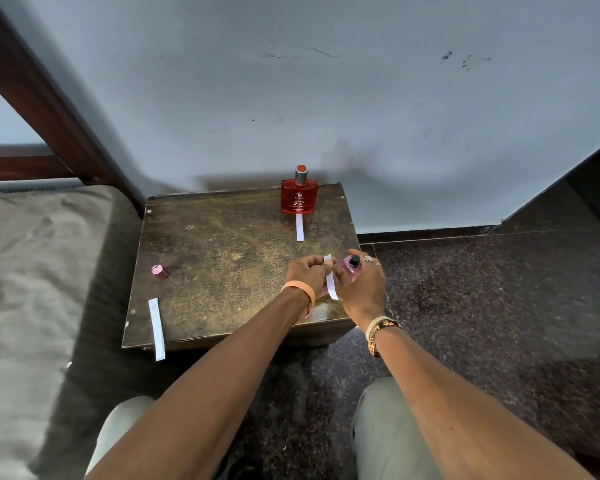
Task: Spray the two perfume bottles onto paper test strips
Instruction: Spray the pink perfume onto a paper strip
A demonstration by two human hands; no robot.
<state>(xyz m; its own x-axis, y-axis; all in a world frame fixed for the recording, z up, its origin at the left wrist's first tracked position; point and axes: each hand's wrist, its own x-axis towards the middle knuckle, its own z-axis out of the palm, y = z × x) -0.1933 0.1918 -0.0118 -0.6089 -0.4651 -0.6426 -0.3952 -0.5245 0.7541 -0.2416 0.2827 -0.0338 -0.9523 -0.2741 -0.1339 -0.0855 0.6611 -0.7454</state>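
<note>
At four o'clock on the worn brown wooden table (222, 244), the left hand (307, 271) pinches a white paper strip (330, 280) beside the small pink perfume bottle (352, 269) gripped by the right hand (361, 289). Red glass bottle (299, 199) at one o'clock looks done; pink spraying remains.

A pale blue-grey wall (361, 98), smudged with dark scuff marks (465, 58) high up, rises behind the far edge of a small, worn, dark wooden counter (222, 244) with a scratched, patchy top. Along the counter's left edge lies a bed (32, 271) with a rumpled grey-beige cover and a dark brown wooden frame (49, 109). Off its right edge spreads a dark speckled stone floor (482, 289), which meets the wall at a dark skirting (430, 233).
</note>
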